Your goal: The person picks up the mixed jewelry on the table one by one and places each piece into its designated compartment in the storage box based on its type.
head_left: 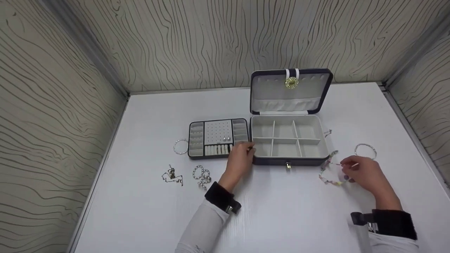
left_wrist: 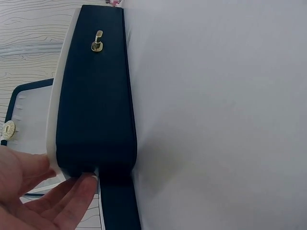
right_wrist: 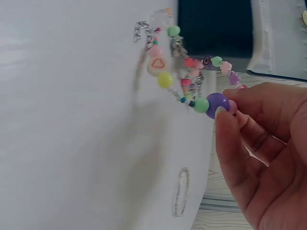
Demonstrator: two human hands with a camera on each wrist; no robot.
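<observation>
My right hand pinches a colourful beaded bracelet by its large purple bead, between thumb and fingers. The bracelet hangs in a loop above the white table, right of the open jewelry box. At that box's front left corner is my left hand, thumb over the pale rim and fingers against the outer side wall. The box is dark blue, with six pale compartments showing nothing inside and its lid raised. Beside it on the left lies a jewelry tray with two pearl-like studs, partly behind my left hand.
A silvery bangle lies beyond my right hand, and another bangle left of the tray. In front of the tray are a pearl-like strand and a thin chain. Patterned walls enclose the white table.
</observation>
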